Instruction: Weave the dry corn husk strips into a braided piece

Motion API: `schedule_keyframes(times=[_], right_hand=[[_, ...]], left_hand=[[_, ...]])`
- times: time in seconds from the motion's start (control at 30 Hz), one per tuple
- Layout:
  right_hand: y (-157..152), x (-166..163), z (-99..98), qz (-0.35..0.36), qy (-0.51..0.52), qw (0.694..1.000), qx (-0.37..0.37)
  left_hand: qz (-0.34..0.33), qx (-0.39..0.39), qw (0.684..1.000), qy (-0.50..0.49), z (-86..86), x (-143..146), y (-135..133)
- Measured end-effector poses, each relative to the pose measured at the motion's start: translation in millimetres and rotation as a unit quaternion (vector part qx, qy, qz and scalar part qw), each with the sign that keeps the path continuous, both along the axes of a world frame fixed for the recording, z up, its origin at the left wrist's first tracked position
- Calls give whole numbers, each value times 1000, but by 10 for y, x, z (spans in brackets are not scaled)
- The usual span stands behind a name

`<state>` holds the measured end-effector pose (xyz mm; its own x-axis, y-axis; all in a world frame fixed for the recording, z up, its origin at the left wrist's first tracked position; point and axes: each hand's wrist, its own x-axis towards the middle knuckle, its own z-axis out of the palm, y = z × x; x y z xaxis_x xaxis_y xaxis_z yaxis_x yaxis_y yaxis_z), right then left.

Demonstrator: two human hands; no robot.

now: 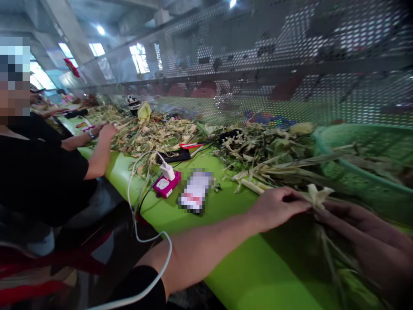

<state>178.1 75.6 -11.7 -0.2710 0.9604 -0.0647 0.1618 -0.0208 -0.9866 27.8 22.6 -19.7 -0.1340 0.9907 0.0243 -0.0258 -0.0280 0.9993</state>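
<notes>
My left hand [279, 207] reaches across the green tabletop [232, 252] with its fingers closed in a pinch. It grips the left side of a pale folded piece of corn husk [318, 196], whose short ends flare out like petals. From the lower right, my right hand [364, 234] closes its fingertips on the base of the same husk. Long thin strips [329, 254] hang beneath the fingers, partly blurred. Just behind my left hand lies a heap of dry husks and stalks [261, 148].
A green plastic basket [332, 144] holding husks stands at the right. A phone [196, 191] lies by a magenta power socket [167, 185] with a white charger [167, 171]. A white cable [135, 228] crosses my left arm. At the left, a co-worker's hands [105, 130] touch another husk pile [161, 133].
</notes>
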Motion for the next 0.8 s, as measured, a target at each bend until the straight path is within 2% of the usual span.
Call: schedule_keyframes(times=[0.07, 0.13, 0.43, 0.67, 0.8], right_hand=[[-75, -24, 93, 11, 13, 999, -48], [-120, -37, 144, 9, 19, 998, -62], [-85, -1, 94, 11, 20, 998, -61], [-93, -20, 135, -11, -6, 996, -91], [-50, -14, 99, 0, -21, 998, -55]], left_hand=[[-1, 18, 1000, -7, -29, 9, 11], [-3, 29, 999, -15, -47, 15, 20], [2, 16, 1000, -14, -28, 33, 2], [9, 2, 1000, -7, 6, 33, -17], [16, -7, 1000, -4, 27, 38, -26]])
